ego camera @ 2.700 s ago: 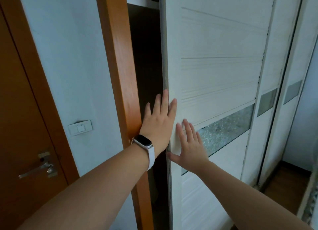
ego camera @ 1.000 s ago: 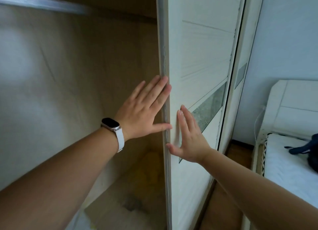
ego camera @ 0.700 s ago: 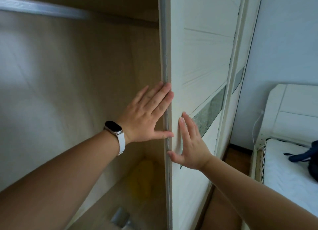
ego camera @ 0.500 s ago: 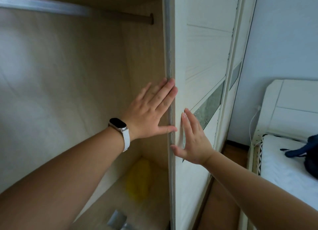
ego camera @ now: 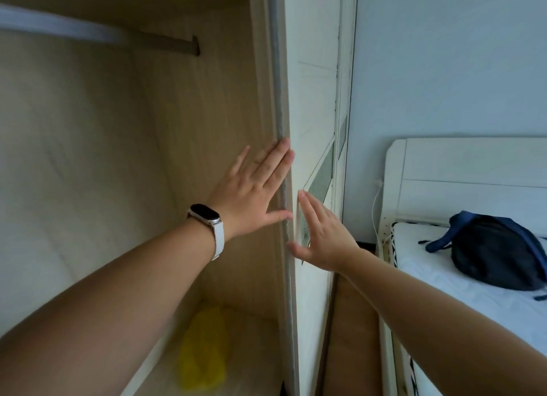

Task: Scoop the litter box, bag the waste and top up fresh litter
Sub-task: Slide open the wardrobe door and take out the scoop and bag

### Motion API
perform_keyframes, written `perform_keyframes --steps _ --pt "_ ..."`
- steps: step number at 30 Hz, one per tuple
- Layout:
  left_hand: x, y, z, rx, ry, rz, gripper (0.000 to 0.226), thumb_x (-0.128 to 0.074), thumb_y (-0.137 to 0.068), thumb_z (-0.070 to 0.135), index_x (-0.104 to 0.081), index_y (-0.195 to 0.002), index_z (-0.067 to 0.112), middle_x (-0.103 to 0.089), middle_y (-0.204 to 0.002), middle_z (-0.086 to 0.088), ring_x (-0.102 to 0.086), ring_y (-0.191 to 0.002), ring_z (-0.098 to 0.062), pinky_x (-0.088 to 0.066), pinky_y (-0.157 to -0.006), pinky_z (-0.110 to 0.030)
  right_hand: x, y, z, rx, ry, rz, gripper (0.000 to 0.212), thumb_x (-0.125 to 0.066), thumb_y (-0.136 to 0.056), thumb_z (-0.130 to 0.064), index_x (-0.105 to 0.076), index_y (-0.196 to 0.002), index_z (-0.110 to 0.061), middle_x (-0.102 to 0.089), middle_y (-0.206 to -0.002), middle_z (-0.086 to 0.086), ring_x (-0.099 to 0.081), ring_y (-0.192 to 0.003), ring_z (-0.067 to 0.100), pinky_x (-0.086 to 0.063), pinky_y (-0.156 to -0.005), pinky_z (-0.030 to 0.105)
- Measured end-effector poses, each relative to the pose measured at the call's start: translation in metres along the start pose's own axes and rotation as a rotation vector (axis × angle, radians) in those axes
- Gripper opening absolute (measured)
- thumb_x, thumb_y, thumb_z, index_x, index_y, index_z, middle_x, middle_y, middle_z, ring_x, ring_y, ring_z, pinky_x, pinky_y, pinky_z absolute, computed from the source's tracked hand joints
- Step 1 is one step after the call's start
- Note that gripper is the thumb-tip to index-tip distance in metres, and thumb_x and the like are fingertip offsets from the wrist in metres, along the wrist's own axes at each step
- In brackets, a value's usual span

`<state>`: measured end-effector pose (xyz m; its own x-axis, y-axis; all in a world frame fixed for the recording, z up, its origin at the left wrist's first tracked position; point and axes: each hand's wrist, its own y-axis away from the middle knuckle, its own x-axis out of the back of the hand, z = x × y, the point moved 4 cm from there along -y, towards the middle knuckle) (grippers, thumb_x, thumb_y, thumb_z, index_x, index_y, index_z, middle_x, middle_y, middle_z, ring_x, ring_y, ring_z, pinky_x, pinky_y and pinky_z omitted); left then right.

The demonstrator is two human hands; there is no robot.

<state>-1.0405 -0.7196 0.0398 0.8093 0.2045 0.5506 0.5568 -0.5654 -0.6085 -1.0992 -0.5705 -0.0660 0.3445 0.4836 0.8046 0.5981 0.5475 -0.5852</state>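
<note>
Flat, empty left hand (ego camera: 251, 194) and right hand (ego camera: 322, 235) push the white sliding door (ego camera: 312, 99); yellow plastic bag (ego camera: 204, 351) (lower centre) looks soft: grab its top.

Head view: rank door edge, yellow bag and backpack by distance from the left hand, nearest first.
1. Door edge: touching the left hand.
2. Yellow bag: below, on the wardrobe floor.
3. Backpack: far right, on the bed.

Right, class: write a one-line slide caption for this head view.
The left hand and right hand press flat against the wardrobe door; a yellow object lies inside.
</note>
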Motion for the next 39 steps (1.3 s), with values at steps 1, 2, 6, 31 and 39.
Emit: perform_keyframes --steps 1,2,6,31,39 --pt "-0.004 -0.002 -0.002 -0.005 0.002 0.012 0.107 -0.045 -0.084 0.077 -0.003 -0.154 0.007 -0.001 -0.162 -0.009 -0.007 -0.151 -0.027 -0.013 -0.120 -0.050 -0.003 -0.002 0.004 0.003 -0.001 0.010 0.099 -0.042 -0.088 -0.068 0.024 -0.148 -0.025 0.000 -0.163 0.002 -0.002 -0.149 0.017 -0.008 -0.120 0.033" --pt "-0.008 -0.004 -0.003 -0.014 0.012 0.030 0.108 -0.044 -0.084 0.077 -0.002 -0.154 0.007 -0.001 -0.162 -0.008 -0.008 -0.151 -0.027 -0.013 -0.120 -0.050 -0.005 -0.004 0.007 0.016 -0.009 0.025 0.099 -0.042 -0.088 -0.068 0.023 -0.149 -0.024 -0.003 -0.163 0.004 -0.004 -0.149 0.018 -0.013 -0.121 0.037" --pt "-0.026 -0.005 -0.007 -0.083 0.059 0.168 0.113 -0.043 -0.082 0.080 0.006 -0.154 0.009 0.013 -0.162 -0.001 -0.005 -0.150 -0.026 -0.016 -0.119 -0.051 -0.018 -0.013 0.015 0.108 -0.085 0.083 0.096 -0.034 -0.087 -0.072 0.005 -0.153 -0.013 -0.017 -0.158 0.020 -0.017 -0.147 0.031 -0.026 -0.117 0.044" --pt "-0.007 0.123 -0.011 0.296 0.223 -0.204 0.071 -0.053 -0.091 0.052 -0.036 -0.147 0.013 -0.028 -0.158 -0.013 -0.035 -0.140 -0.029 -0.040 -0.105 -0.048 -0.015 0.024 -0.046 0.215 -0.213 0.462 0.056 -0.063 -0.078 -0.029 -0.043 -0.126 -0.007 -0.037 -0.132 0.020 -0.044 -0.121 0.043 -0.045 -0.095 0.057" --pt "-0.003 0.279 0.001 0.652 0.273 -0.570 0.064 -0.045 -0.089 0.053 -0.047 -0.140 0.015 -0.044 -0.148 -0.008 -0.044 -0.134 -0.027 -0.043 -0.104 -0.048 -0.063 0.046 -0.115 0.300 -0.104 0.023 0.050 -0.051 -0.083 -0.037 -0.055 -0.126 -0.010 -0.050 -0.135 0.017 -0.052 -0.119 0.034 -0.046 -0.096 0.047"
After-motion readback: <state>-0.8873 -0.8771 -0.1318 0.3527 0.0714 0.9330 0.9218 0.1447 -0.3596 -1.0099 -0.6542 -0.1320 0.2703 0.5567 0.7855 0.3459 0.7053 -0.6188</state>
